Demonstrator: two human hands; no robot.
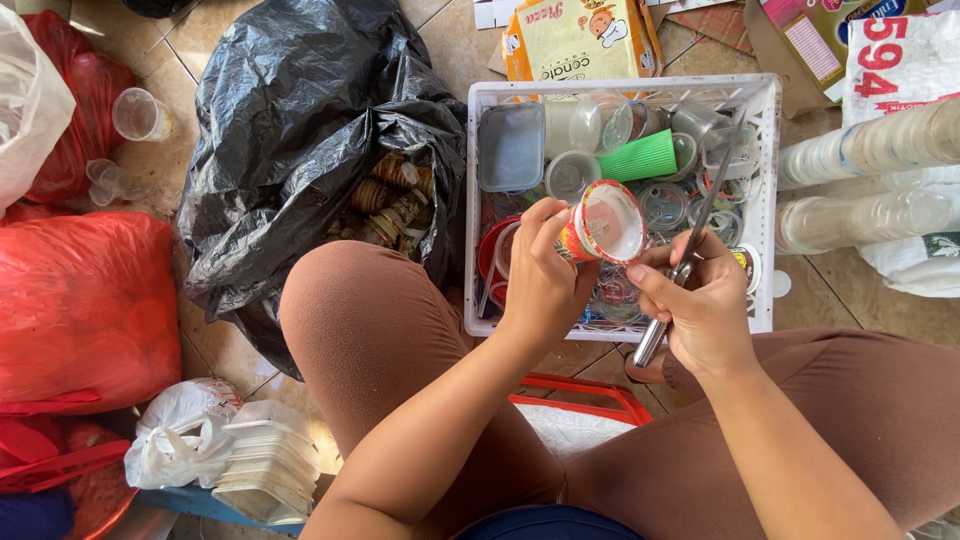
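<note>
The left hand [543, 272] gripped a small red-and-white plastic cup [603, 224] over the white crate [762, 200]; the right hand [700, 305] clasped a metal knife [690, 250] beside it, apparently stripping its label.

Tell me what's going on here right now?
A seated person's left hand holds a small red-and-orange plastic cup with a white inside over a white plastic crate of mixed plastic containers. The right hand grips a long metal blade beside the cup. An open black plastic bag of scraps lies left of the crate.
</note>
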